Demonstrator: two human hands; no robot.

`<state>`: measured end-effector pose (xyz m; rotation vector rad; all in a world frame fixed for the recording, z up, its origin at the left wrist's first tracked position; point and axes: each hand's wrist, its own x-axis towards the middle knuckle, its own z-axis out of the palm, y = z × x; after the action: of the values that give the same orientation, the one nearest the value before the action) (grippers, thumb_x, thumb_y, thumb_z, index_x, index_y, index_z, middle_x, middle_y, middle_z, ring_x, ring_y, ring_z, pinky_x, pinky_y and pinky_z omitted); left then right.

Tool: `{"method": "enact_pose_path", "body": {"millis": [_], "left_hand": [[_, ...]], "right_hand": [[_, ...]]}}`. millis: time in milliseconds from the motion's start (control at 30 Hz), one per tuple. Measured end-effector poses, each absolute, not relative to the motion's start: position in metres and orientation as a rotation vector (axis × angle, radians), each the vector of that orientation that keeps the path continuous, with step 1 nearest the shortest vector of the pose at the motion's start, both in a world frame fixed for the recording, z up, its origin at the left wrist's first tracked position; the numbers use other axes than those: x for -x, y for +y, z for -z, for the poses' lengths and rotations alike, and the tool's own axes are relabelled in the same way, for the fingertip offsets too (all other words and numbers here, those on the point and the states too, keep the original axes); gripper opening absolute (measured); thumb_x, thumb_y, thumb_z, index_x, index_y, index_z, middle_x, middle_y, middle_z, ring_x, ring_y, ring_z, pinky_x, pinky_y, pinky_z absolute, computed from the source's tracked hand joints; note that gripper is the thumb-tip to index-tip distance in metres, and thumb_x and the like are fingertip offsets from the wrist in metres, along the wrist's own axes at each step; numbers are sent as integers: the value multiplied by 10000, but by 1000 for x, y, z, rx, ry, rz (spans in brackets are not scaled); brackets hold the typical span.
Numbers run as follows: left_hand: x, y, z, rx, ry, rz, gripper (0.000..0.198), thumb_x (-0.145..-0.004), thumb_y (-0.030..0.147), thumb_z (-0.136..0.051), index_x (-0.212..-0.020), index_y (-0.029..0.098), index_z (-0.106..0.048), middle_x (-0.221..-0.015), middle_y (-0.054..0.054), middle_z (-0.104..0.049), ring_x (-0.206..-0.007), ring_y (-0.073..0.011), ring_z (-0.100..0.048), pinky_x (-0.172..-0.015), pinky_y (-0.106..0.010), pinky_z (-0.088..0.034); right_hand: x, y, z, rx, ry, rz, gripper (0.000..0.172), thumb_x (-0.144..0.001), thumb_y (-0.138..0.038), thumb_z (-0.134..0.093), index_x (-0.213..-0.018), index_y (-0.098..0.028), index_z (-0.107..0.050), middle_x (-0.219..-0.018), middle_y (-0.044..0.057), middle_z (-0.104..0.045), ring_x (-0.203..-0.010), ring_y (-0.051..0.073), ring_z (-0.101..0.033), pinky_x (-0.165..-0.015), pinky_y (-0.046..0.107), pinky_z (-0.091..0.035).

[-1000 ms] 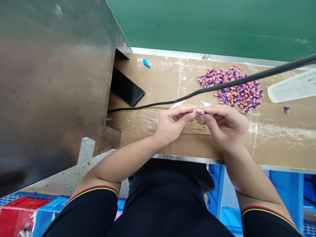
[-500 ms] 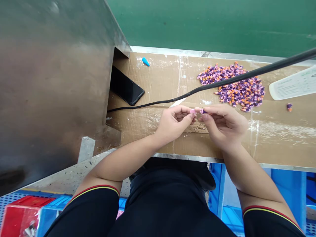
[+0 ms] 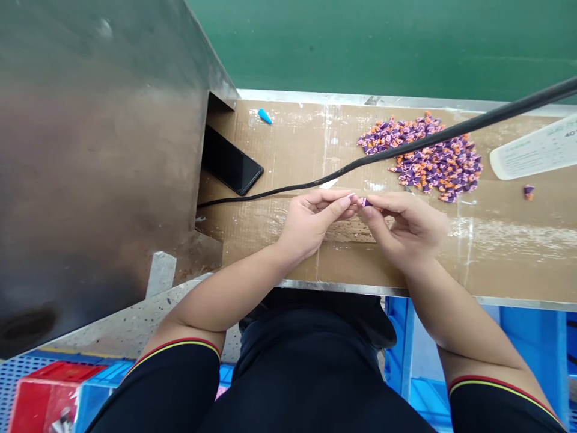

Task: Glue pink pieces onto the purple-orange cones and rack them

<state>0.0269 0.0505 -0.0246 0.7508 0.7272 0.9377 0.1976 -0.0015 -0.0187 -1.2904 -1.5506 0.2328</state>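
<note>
- My two hands met closely over the cardboard (image 3: 293, 144), fingertips almost together; I couldn't tell whether they touched.
- My right hand (image 3: 410, 228) had a small purple and pink piece (image 3: 366, 202) pinched between thumb and forefinger, its pink end toward the other hand.
- My left hand (image 3: 309, 222) was pinched closed too, on a pink sliver (image 3: 351, 195) seen nearly edge-on at the fingertips.
- Beyond my right hand lay a heap of purple, pink and orange pieces (image 3: 446, 165), with one loose piece (image 3: 529, 192) well apart to its right.
- A white bottle (image 3: 536, 147) lay on its side near that loose piece.
- A black cable (image 3: 288, 189) ran beyond my hands and across the view of the heap.
- Farther left, a dark phone (image 3: 232, 162) lay partly under a metal housing (image 3: 99, 150), with a blue cone (image 3: 265, 116) beyond it.
</note>
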Motion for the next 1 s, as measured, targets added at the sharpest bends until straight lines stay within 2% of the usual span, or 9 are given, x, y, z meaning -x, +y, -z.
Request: {"method": "enact_pose_path", "body": {"millis": [100, 300, 467, 533, 600, 700, 900, 1000], "left_hand": [[-26, 51, 26, -674, 697, -904, 325, -724, 472, -1063, -890, 253, -889, -992, -43, -869, -942, -149, -832, -940, -263, -698], [-26, 50, 28, -718, 752, -892, 378, -702, 566, -1052, -877, 272, -892, -1017, -52, -872, -926, -167, -819, -771, -243, -655], [-28, 48, 28, -783, 765, -957, 340, -725, 562, -1042, -880, 293, -901, -1008, -57, -873, -923, -171, -804, -692, -235, -595], [-29, 47, 27, -791, 764, -980, 319, -728, 551, -1043, -873, 306, -901, -991, -47, -873, -921, -170, -804, -734, -249, -622], [-29, 46, 26, -806, 768, -993, 329, -720, 562, -1045, -867, 307, -899, -947, -39, -865, -948, -192, -814, -849, -311, -675], [-29, 45, 25, -859, 787, -995, 358, -728, 590, -1033, -872, 292, -897, -894, -37, -850, -965, -224, -823, -1010, -423, -695], [-28, 43, 25, -938, 802, -1018, 330, -803, 585, -989, -911, 288, -896, -1045, -51, -874, -1043, -240, -833, -1077, -450, -683], [-27, 42, 24, -966, 798, -1029, 320, -819, 583, -979, -919, 289, -898, -1008, -48, -871, -1051, -245, -835, -1077, -449, -685]], "right_hand": [[-196, 1, 20, 1243, -1579, -171, 128, -1018, -255, -803, -1079, -365, -825, -970, 14, -863, -836, 248, -839, -724, 416, -733], [-196, 2, 20, 1262, -1608, -178, 119, -1012, -255, -808, -1061, -361, -826, -969, 8, -866, -840, 253, -846, -771, 431, -745], [-196, 2, 21, 1285, -1607, -149, 83, -1014, -274, -801, -1033, -349, -830, -949, 11, -863, -834, 243, -838, -757, 412, -739], [-196, 2, 20, 1223, -1601, -174, 141, -1003, -230, -815, -1067, -354, -834, -971, 7, -865, -855, 236, -842, -782, 401, -737], [-196, 3, 20, 1178, -1606, -189, 196, -990, -193, -823, -1095, -357, -835, -986, 1, -867, -871, 234, -849, -798, 392, -737], [-196, 3, 19, 1225, -1627, -155, 165, -993, -199, -814, -1069, -344, -834, -968, -1, -869, -854, 235, -853, -787, 391, -741], [-192, 2, 21, 1283, -1619, -54, 77, -1006, -257, -807, -999, -331, -823, -935, 1, -869, -826, 237, -849, -765, 398, -745], [-190, 2, 21, 1280, -1612, -32, 80, -1012, -253, -804, -1001, -332, -816, -929, 1, -868, -816, 236, -845, -748, 395, -743]]}}
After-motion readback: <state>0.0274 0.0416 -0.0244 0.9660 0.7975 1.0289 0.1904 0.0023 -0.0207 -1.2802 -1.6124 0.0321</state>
